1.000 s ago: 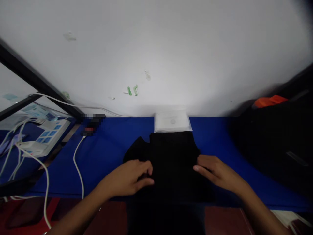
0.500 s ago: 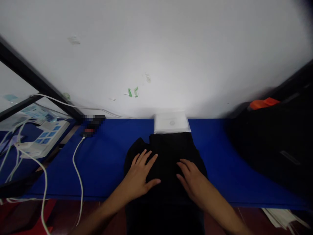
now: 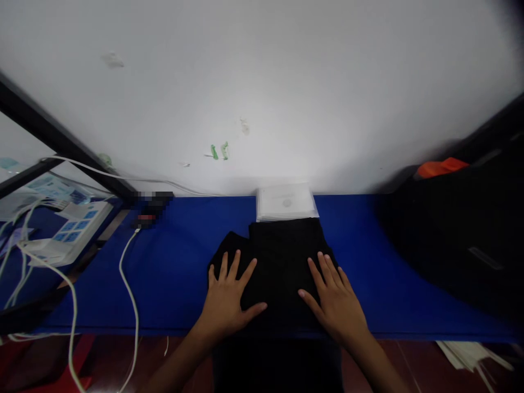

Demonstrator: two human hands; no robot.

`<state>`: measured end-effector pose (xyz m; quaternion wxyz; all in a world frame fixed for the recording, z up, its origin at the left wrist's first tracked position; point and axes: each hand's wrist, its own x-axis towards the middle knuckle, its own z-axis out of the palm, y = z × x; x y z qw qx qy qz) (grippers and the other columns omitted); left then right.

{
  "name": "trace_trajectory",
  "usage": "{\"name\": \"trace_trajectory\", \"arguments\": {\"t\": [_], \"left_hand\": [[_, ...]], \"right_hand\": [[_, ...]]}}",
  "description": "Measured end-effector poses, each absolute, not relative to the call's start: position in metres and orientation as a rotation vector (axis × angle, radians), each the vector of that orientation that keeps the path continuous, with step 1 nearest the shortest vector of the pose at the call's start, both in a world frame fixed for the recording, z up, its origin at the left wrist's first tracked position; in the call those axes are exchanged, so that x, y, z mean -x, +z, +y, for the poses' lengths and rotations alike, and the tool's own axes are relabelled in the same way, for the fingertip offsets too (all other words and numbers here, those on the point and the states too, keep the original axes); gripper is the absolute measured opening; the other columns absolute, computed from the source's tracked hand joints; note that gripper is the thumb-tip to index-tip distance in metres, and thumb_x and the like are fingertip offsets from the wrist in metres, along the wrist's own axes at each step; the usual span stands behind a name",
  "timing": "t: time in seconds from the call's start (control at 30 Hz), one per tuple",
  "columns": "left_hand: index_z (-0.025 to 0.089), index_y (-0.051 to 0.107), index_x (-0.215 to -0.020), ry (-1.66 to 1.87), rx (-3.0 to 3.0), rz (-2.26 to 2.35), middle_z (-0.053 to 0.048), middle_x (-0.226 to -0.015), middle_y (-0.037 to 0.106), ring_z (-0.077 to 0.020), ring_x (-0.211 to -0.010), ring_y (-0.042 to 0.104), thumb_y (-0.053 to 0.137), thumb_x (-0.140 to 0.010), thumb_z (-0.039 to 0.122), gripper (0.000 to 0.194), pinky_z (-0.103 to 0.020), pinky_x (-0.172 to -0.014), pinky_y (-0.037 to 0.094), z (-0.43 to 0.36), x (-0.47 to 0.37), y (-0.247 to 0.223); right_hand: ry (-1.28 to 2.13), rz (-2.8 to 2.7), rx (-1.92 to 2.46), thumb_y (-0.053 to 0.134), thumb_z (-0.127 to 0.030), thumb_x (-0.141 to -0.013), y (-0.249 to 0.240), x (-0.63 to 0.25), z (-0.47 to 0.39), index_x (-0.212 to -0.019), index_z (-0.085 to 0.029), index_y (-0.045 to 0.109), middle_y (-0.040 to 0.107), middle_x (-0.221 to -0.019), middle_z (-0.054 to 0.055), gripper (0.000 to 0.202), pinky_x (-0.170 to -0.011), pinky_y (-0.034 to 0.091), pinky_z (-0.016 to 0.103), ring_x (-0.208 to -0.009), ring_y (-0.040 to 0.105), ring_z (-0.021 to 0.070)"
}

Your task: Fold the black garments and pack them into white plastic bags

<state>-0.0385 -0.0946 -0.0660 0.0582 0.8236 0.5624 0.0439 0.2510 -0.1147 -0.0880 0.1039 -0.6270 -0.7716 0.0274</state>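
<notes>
A black cloth garment (image 3: 282,251) lies folded on the blue tabletop (image 3: 184,273), close to the front edge. My left hand (image 3: 227,297) rests on its left part, palm down with fingers spread. On its right part lies my right hand (image 3: 338,303), also flat with the fingers apart. Neither hand grips the fabric. Just behind the garment, against the wall, sits a stack of clear plastic packets (image 3: 286,202). The fabric under both palms is hidden.
A large black bag (image 3: 454,234) with an orange item (image 3: 442,167) stands at the right. At the left are a black device (image 3: 153,207), white cables (image 3: 133,295) and a white power strip (image 3: 76,229). Dark frame bars rise at both sides.
Both hands have spread flatter on the garment. The fingers of my right hand have opened out and shifted right, and the garment's right side looks flatter. The view has shifted slightly.
</notes>
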Motion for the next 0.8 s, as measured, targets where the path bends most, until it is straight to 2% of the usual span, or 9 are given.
{"name": "trace_trajectory", "arguments": {"t": [0.2,0.3,0.37,0.47,0.6,0.7,0.8], "left_hand": [[0.038,0.014,-0.157,0.134,-2.485,1.660,-0.013,-0.165,0.011,-0.0510,-0.146,0.015,0.045,-0.080,0.083,0.094,-0.076,-0.105,0.019,-0.092,0.034,-0.065],[0.034,0.014,-0.157,0.166,-2.489,1.599,-0.013,-0.165,0.007,-0.0503,-0.146,0.014,0.047,-0.080,0.081,0.096,-0.075,-0.108,0.016,-0.089,0.031,-0.060],[0.029,0.015,-0.158,0.183,-2.498,1.509,-0.014,-0.165,0.001,-0.0479,-0.148,0.010,0.047,-0.081,0.080,0.098,-0.071,-0.112,0.015,-0.085,0.027,-0.053],[0.023,0.016,-0.158,0.196,-2.506,1.309,-0.014,-0.165,-0.005,-0.0413,-0.150,0.003,0.046,-0.085,0.078,0.096,-0.061,-0.117,0.021,-0.071,0.015,-0.040],[0.019,0.023,-0.156,0.218,-2.526,1.151,-0.013,-0.165,0.004,-0.0322,-0.152,0.002,0.036,-0.094,0.070,0.082,-0.053,-0.119,0.023,-0.038,-0.002,-0.033],[0.017,0.028,-0.154,0.234,-2.561,1.183,-0.012,-0.164,0.013,-0.0288,-0.152,0.005,0.029,-0.099,0.064,0.072,-0.052,-0.121,0.019,-0.016,-0.011,-0.038],[0.013,0.030,-0.153,0.224,-2.580,1.270,-0.015,-0.163,0.015,-0.0303,-0.152,0.007,0.031,-0.098,0.065,0.076,-0.053,-0.122,0.017,-0.005,-0.012,-0.048]], "right_hand": [[0.038,-2.266,1.866,0.038,-0.065,-0.095,-0.091,-0.258,-0.114,-0.155,-0.015,0.029,0.019,-0.163,0.015,0.078,-0.116,0.029,0.055,-0.150,0.020,0.0325],[0.027,-2.265,1.860,0.038,-0.064,-0.095,-0.091,-0.259,-0.114,-0.155,-0.017,0.028,0.020,-0.162,0.014,0.077,-0.115,0.030,0.056,-0.149,0.020,0.0323],[0.035,-2.263,1.867,0.037,-0.065,-0.095,-0.089,-0.261,-0.112,-0.153,-0.017,0.032,0.024,-0.161,0.015,0.076,-0.114,0.031,0.057,-0.149,0.021,0.0330],[0.108,-2.307,1.857,0.037,-0.067,-0.094,-0.076,-0.265,-0.103,-0.149,-0.015,0.040,0.032,-0.158,0.018,0.076,-0.115,0.030,0.058,-0.147,0.027,0.0340],[0.233,-2.395,1.756,0.037,-0.067,-0.095,-0.043,-0.268,-0.074,-0.147,-0.012,0.044,0.041,-0.153,0.019,0.075,-0.117,0.030,0.054,-0.145,0.033,0.0319],[0.275,-2.435,1.584,0.037,-0.062,-0.097,-0.031,-0.262,-0.047,-0.151,-0.012,0.036,0.031,-0.159,0.017,0.074,-0.117,0.033,0.047,-0.148,0.027,0.0282],[0.242,-2.487,1.443,0.040,-0.060,-0.097,-0.041,-0.256,-0.024,-0.154,-0.013,0.030,0.024,-0.161,0.017,0.074,-0.119,0.030,0.048,-0.150,0.020,0.0285]]}}
